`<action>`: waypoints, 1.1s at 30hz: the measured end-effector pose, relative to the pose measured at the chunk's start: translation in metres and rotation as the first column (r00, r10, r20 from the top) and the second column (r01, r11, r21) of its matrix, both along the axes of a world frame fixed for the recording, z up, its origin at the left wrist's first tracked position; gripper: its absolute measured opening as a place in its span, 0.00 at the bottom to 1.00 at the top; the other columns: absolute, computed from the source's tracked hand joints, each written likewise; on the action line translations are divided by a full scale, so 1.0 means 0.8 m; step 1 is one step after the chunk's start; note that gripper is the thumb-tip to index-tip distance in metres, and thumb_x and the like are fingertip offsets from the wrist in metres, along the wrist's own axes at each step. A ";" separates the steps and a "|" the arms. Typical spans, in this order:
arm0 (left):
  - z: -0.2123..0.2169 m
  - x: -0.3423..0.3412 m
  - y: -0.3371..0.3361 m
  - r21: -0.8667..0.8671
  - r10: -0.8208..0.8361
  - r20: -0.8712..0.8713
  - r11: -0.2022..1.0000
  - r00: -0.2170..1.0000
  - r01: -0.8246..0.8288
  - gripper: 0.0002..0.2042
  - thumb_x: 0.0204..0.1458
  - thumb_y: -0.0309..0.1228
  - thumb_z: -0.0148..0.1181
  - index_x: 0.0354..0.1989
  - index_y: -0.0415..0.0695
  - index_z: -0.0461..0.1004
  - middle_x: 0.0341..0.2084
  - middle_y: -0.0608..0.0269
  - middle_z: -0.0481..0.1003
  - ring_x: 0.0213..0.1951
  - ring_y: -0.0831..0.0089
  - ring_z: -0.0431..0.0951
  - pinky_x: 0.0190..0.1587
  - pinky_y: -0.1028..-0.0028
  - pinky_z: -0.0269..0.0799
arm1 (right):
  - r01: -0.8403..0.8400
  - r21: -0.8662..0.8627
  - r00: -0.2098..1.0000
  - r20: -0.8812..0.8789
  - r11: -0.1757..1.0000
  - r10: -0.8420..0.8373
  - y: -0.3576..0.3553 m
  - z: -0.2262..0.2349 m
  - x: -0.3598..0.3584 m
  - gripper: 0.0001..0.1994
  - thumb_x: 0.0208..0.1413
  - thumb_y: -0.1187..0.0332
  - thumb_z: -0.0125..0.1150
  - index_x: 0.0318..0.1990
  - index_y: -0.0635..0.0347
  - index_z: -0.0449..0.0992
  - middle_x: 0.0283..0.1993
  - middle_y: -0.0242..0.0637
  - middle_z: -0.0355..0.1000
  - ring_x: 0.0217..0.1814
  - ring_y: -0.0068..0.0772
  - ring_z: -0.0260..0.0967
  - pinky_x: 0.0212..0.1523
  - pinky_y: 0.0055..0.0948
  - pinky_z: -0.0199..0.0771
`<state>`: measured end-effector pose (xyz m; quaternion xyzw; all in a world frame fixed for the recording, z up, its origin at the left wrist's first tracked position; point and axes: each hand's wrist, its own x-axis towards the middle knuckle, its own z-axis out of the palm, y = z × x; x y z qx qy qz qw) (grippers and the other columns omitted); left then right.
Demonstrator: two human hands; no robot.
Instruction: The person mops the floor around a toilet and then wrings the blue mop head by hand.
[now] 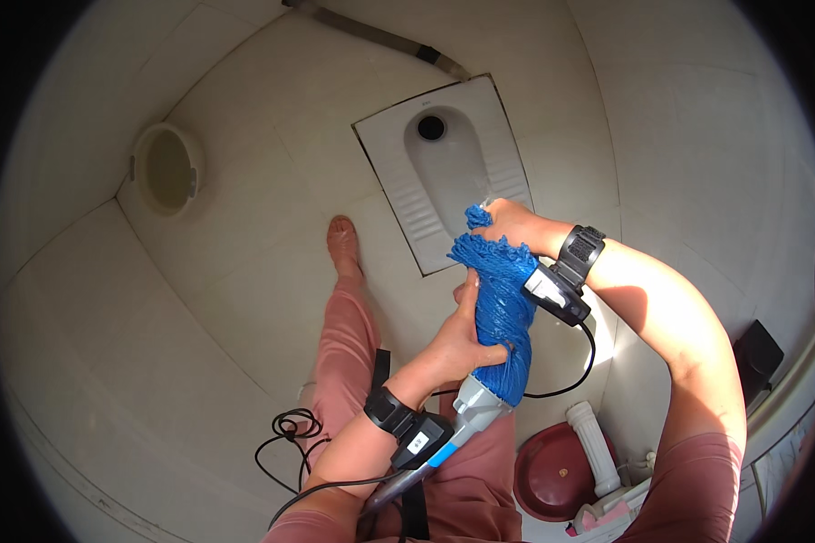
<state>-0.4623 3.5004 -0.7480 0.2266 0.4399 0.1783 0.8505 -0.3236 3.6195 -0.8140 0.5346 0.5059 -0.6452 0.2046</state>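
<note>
A mop with blue string strands slants up in front of me, its head over the near end of a white squat toilet. My left hand is closed round the lower part of the twisted strands, just above the grey clamp. Farther up, my right hand grips the strand ends in its fist, and a small tuft pokes out beside its fingers. The mop's handle runs down under my left forearm toward my lap. The strands look wet and tightly twisted.
A pale bucket stands at the far left by the wall. A grey hose lies behind the toilet. At lower right are a dark red lid or basin and a white ribbed tube. Black cables hang from my wrists.
</note>
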 end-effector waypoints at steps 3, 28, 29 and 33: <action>-0.006 -0.005 -0.002 -0.046 0.032 -0.033 0.998 0.999 -0.034 0.50 0.33 0.22 0.58 0.60 0.45 0.24 0.49 0.51 0.57 0.47 0.68 0.63 0.48 0.77 0.59 | 0.028 -0.030 0.999 0.029 0.999 -0.027 -0.004 -0.011 -0.009 0.15 0.40 0.61 0.55 0.25 0.68 0.72 0.24 0.49 0.69 0.28 0.37 0.68 0.32 0.30 0.65; 0.289 0.159 0.225 0.166 -0.045 -0.250 0.982 0.967 0.089 0.39 0.38 0.34 0.62 0.59 0.42 0.45 0.44 0.50 0.64 0.44 0.70 0.67 0.46 0.74 0.62 | 0.553 -0.832 -0.274 -0.135 -0.041 -0.952 -0.118 0.467 0.090 0.11 0.52 0.68 0.48 0.43 0.61 0.65 0.37 0.29 0.65 0.40 0.19 0.60 0.39 0.20 0.57; 0.308 0.162 0.221 0.155 -0.060 -0.238 0.983 0.970 0.099 0.40 0.39 0.35 0.62 0.59 0.41 0.45 0.44 0.51 0.64 0.44 0.72 0.66 0.46 0.75 0.63 | 0.529 -0.844 -0.331 -0.108 -0.090 -0.937 -0.120 0.491 0.085 0.11 0.52 0.67 0.49 0.42 0.61 0.66 0.37 0.28 0.65 0.40 0.18 0.59 0.40 0.20 0.56; 0.414 0.215 0.201 0.034 -0.171 -0.271 0.982 0.947 0.187 0.35 0.44 0.34 0.58 0.58 0.41 0.46 0.44 0.57 0.64 0.43 0.73 0.66 0.44 0.75 0.63 | 0.664 -0.740 -0.366 -0.196 -0.108 -0.910 -0.146 0.595 0.119 0.12 0.51 0.67 0.51 0.42 0.62 0.64 0.38 0.32 0.63 0.39 0.25 0.59 0.40 0.27 0.59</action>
